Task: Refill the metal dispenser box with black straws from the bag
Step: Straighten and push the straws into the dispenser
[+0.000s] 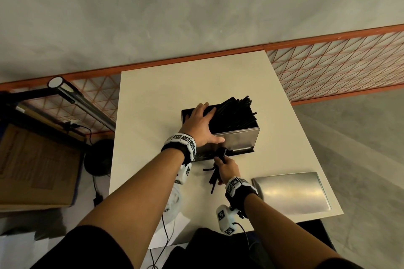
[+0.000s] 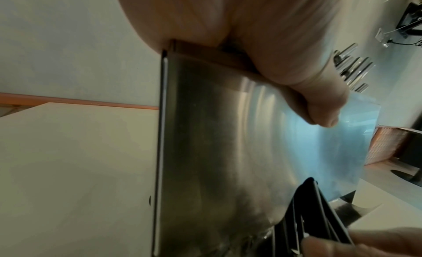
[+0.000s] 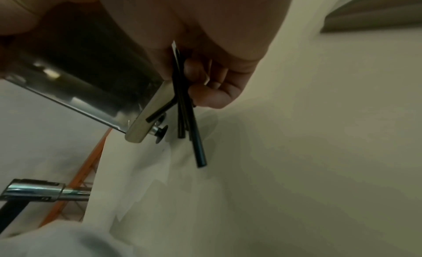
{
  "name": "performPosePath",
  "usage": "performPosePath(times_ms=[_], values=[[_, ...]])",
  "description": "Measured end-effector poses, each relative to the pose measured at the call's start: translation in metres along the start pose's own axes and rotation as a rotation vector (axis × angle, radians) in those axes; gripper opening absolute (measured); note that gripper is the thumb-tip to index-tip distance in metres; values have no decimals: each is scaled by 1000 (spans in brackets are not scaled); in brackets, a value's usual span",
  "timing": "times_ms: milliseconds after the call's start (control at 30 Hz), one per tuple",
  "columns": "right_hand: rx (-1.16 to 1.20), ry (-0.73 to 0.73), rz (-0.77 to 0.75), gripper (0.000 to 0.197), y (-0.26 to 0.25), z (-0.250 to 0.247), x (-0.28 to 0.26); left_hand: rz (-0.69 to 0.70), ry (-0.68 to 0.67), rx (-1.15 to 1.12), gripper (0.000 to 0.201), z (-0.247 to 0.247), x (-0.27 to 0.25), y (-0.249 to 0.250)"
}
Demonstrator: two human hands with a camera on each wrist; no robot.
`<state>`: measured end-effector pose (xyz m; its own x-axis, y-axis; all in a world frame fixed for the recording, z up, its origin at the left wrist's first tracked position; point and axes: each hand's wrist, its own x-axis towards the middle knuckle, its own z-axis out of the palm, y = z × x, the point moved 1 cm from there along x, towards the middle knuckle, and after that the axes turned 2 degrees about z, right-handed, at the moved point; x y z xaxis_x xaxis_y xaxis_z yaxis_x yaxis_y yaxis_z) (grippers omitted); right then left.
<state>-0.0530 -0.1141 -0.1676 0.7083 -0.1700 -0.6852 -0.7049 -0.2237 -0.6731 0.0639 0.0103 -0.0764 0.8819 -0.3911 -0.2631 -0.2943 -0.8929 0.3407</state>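
Observation:
The metal dispenser box [image 1: 237, 141] stands open-topped mid-table, piled with black straws [image 1: 235, 112] that stick out over its far right corner. My left hand [image 1: 200, 123] lies on the box's left end, fingers stretched over the opening. Its thumb [image 2: 319, 102] presses the front face [image 2: 217, 134]. At the box's front tray my right hand [image 1: 226, 166] grips a few black straws [image 1: 215, 176], their ends hanging toward the table. From the right wrist, the fingers [image 3: 217, 87] curl round these straws [image 3: 194, 134] beside the box's lower corner [image 3: 80, 71].
A flat metal lid [image 1: 290, 192] lies on the white table [image 1: 153, 98] to the right of my right hand. A whitish bag [image 1: 173, 202] sits at the near edge under my left forearm. An orange mesh railing [image 1: 328, 72], a chrome pole [image 1: 80, 102] and a cardboard box [image 1: 37, 170] flank the table.

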Motion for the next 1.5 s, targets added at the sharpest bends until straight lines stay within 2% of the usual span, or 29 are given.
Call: performPosePath(times_ms=[100,300,533,667,833,900,1000,1033,1067,1133,1200,1267,1400,1500], values=[[-32,-54,20,25,6,3,-6,6,1,6,119,1,0,0],[-243,-348,234,22,40,12,-27,17,12,10,119,4,-3,1],[-500,-580,362,20,44,-14,-36,81,128,56,121,30,-22,3],[-588,-610,357,15,43,-36,-38,80,143,37,125,31,-22,3],[-642,-603,370,26,42,-56,-45,63,112,23,124,26,-26,11],[-698,-605,357,31,43,-62,-47,89,185,39,111,27,-37,22],[-778,-593,320,28,49,-67,-43,282,491,31,60,46,-70,43],[-792,-597,315,24,49,-68,-42,326,526,2,45,57,-83,49],[-796,-605,307,22,50,-69,-42,324,500,-28,34,67,-94,54],[-813,-613,306,22,46,-73,-44,162,325,-42,17,84,-106,57],[-864,-619,287,22,42,-78,-44,-89,82,-20,20,98,-108,49],[-981,-611,230,18,33,-86,-45,-217,-71,17,26,107,-105,38],[-1271,-527,60,15,24,-105,-40,-245,-235,65,32,122,-97,34],[-1402,-453,-35,18,18,-121,-32,-237,-250,33,33,127,-89,37]])
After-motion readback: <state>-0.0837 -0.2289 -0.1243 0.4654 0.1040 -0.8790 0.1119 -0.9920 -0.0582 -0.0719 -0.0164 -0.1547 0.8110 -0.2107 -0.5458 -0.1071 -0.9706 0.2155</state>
